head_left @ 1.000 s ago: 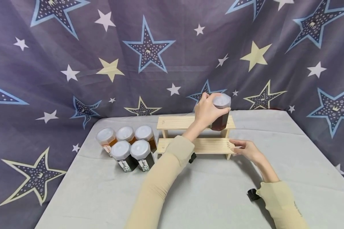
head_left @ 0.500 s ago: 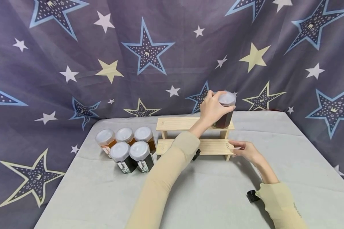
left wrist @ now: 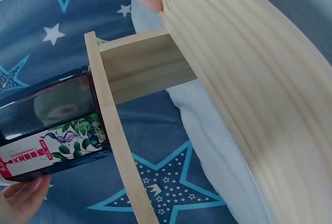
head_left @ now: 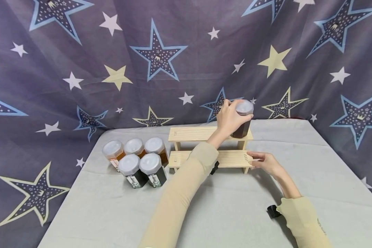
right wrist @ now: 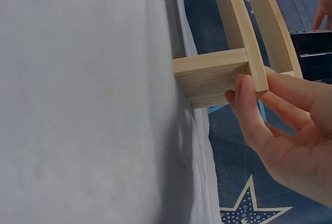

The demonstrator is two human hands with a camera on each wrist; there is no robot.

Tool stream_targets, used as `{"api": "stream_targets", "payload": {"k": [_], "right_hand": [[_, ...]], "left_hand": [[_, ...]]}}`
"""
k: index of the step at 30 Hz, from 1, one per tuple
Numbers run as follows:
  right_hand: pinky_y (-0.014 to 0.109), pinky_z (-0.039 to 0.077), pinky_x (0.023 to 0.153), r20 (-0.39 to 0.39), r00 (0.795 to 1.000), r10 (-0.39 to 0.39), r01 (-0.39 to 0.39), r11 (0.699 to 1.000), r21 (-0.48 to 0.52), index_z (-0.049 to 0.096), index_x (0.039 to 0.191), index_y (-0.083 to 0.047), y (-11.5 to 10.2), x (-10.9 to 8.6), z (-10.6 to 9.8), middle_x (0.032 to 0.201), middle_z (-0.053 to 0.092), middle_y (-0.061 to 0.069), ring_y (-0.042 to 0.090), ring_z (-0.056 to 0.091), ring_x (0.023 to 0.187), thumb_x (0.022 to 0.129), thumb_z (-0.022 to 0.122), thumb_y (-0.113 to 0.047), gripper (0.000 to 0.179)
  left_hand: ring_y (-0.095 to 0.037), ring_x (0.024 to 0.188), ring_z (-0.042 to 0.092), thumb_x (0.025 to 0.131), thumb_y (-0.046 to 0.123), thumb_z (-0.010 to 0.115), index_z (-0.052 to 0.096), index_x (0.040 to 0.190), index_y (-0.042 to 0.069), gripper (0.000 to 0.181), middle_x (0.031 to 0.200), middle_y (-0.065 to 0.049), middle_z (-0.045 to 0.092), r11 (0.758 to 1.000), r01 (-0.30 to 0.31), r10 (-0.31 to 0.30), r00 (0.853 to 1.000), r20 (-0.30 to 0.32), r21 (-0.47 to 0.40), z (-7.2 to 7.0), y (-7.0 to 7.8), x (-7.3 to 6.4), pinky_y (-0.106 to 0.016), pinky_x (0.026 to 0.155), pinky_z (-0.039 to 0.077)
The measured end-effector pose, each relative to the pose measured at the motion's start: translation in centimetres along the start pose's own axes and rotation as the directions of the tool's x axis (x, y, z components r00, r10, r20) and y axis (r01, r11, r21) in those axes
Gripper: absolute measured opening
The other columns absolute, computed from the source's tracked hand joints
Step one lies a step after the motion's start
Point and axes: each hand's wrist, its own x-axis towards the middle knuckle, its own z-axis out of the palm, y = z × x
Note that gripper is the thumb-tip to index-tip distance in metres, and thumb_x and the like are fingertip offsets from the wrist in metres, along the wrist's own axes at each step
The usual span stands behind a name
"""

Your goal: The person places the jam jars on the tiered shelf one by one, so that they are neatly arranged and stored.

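Observation:
My left hand [head_left: 228,119] reaches across and grips a dark hexagonal jar [head_left: 241,130] near its pale translucent lid. The jar stands upright at the right end of the upper board [head_left: 192,133] of a two-tier wooden shelf. In the left wrist view the jar [left wrist: 57,112] shows a white label with berries and leaves, its base against the board. My right hand [head_left: 267,163] pinches the right end of the lower board [head_left: 229,158] between thumb and fingers. The right wrist view shows the thumb under that board end [right wrist: 254,60].
Left of the shelf stand several lidded jars: amber ones [head_left: 134,147] behind, and two dark ones [head_left: 154,177] in front. A light cloth [head_left: 229,206] covers the table. A star-patterned curtain [head_left: 201,55] hangs right behind the shelf.
My left hand has moved the dark jar rightward and slightly down onto the upper board's right end; it has barely moved over the last half second. My right hand keeps its place.

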Motion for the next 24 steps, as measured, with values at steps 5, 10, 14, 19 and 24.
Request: {"api": "stream_targets", "payload": {"k": [5, 10, 14, 19, 24], "right_hand": [[0.03, 0.051, 0.068, 0.005, 1.0, -0.004, 0.004, 1.0, -0.004, 0.038, 0.121, 0.019, -0.1, 0.0, 0.0, 0.121, 0.04, 0.036, 0.006, 0.061, 0.073, 0.082, 0.054, 0.004, 0.044], [0.031, 0.051, 0.068, 0.001, 1.0, 0.0, 0.0, 1.0, -0.012, 0.038, 0.121, 0.019, -0.1, 0.0, 0.0, 0.117, 0.042, 0.038, 0.006, 0.061, 0.072, 0.083, 0.053, 0.005, 0.044], [0.031, 0.051, 0.068, -0.002, 1.0, -0.003, 0.003, 1.0, -0.011, 0.038, 0.121, 0.019, -0.1, 0.1, 0.1, 0.118, 0.041, 0.038, 0.005, 0.061, 0.071, 0.082, 0.053, 0.005, 0.043], [0.03, 0.051, 0.067, -0.002, 1.0, -0.03, 0.03, 0.999, 0.014, 0.039, 0.12, 0.02, 0.1, 0.1, 0.1, 0.119, 0.04, 0.037, 0.005, 0.061, 0.072, 0.082, 0.056, 0.003, 0.045], [0.028, 0.051, 0.063, 0.029, 0.991, -0.13, 0.127, 0.988, 0.091, 0.047, 0.118, 0.014, 1.1, 0.3, -0.3, 0.114, 0.053, 0.027, 0.007, 0.062, 0.072, 0.079, 0.063, -0.008, 0.047]], "left_hand": [[-0.012, 0.086, 0.047, 0.068, 0.054, 0.066, 0.05, 0.122, 0.031, 0.061, 0.103, -0.002, 0.043, 1.0, 0.011, -0.011, 0.999, 0.042, -0.016, -0.1, 0.0, -0.1, -0.023, 0.063, 0.039], [-0.014, 0.09, 0.049, 0.07, 0.052, 0.066, 0.046, 0.125, 0.031, 0.062, 0.109, -0.003, 0.043, 1.0, 0.004, -0.002, 0.996, 0.088, -0.027, -0.6, -0.1, -0.3, -0.025, 0.067, 0.042], [-0.018, 0.094, 0.052, 0.074, 0.046, 0.065, 0.043, 0.129, 0.028, 0.061, 0.119, -0.007, 0.041, 0.997, -0.014, 0.02, 0.995, 0.094, -0.07, -1.2, -0.4, -0.9, -0.028, 0.071, 0.044], [-0.019, 0.098, 0.051, 0.078, 0.037, 0.065, 0.047, 0.127, 0.022, 0.055, 0.121, -0.007, 0.041, 0.992, -0.044, 0.049, 0.998, 0.041, -0.119, -1.9, -1.0, -2.0, -0.028, 0.074, 0.044], [-0.018, 0.099, 0.05, 0.08, 0.031, 0.063, 0.054, 0.121, 0.018, 0.044, 0.116, -0.006, 0.044, 0.985, -0.073, 0.073, 0.997, -0.004, -0.154, -2.9, -1.5, -3.4, -0.027, 0.077, 0.043]]}}
